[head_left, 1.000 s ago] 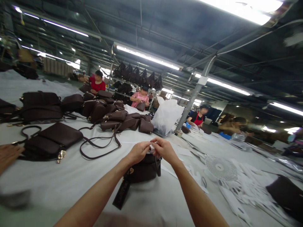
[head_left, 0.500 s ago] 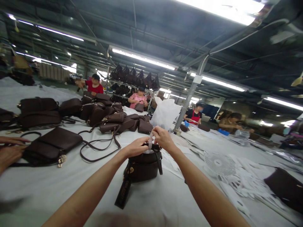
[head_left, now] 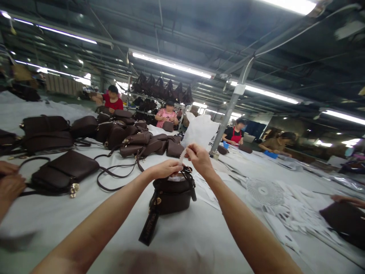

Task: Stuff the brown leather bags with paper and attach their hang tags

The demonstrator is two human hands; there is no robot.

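Note:
A small dark brown handbag (head_left: 172, 194) stands upright on the white table (head_left: 85, 220) in front of me, a dark hang tag (head_left: 149, 228) trailing from its left side. My left hand (head_left: 165, 168) rests on the bag's top edge with fingers closed, pinching the lower end of a thin white strip (head_left: 181, 155). My right hand (head_left: 199, 157) is raised a little above the bag, fingers pinched on the strip's upper end. White stuffing shows in the bag's mouth.
Several brown bags with straps (head_left: 64, 169) lie at left, more are piled behind (head_left: 142, 142). Another person's hands (head_left: 10, 182) are at the left edge. A white plastic sack (head_left: 201, 131), a small white fan (head_left: 264, 192), paper pieces and a dark bag (head_left: 343, 222) sit right. Workers sit beyond.
My right hand has lifted higher above the bag, drawing the white strip upward. My left hand stays at the bag's top. A hand has appeared on the dark bag at right.

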